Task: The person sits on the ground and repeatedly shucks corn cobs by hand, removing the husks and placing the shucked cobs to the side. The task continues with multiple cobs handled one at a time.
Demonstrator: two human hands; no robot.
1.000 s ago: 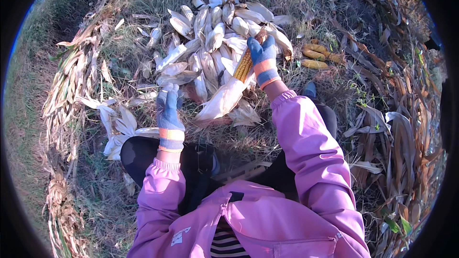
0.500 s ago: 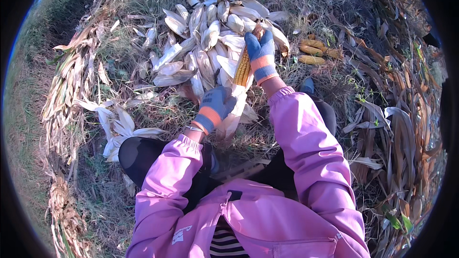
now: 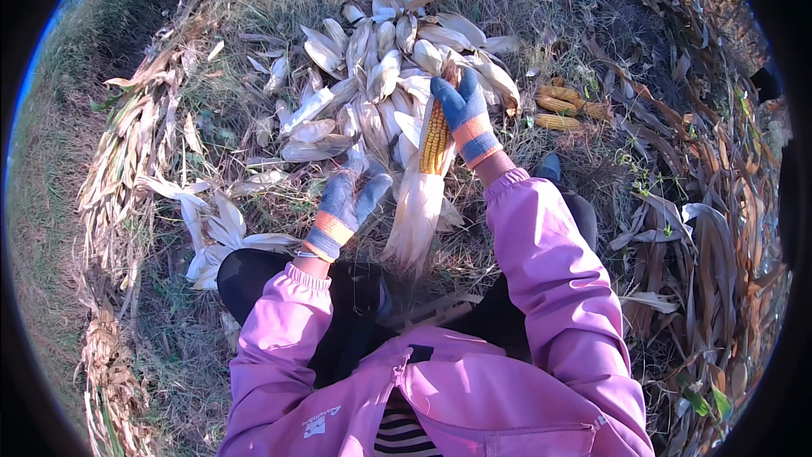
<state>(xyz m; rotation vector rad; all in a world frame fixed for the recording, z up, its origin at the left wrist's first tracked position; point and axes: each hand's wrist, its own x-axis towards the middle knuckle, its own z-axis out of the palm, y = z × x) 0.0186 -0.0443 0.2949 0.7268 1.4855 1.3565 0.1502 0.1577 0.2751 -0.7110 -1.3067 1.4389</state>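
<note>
My right hand [image 3: 465, 108], in a blue and orange work glove, is closed round the upper end of a corn cob [image 3: 435, 140]. Yellow kernels show on the cob's left side, and a pale husk [image 3: 414, 218] hangs from its lower end. To the left of that husk, my gloved left hand [image 3: 348, 196] is apart from it, thumb and fingers spread, holding nothing. Just beyond both hands lies a heap of ears of corn in dry husks [image 3: 372, 76].
Several bare yellow cobs [image 3: 558, 106] lie on the grass right of the heap. Loose husks [image 3: 224, 224] rest near my left knee. Dry corn stalks line the left [image 3: 127, 152] and the right side [image 3: 710, 262].
My left hand has let go of the husk and moved left, its fingers spreading. The husk now hangs down from the cob, which stays in my right hand.
</note>
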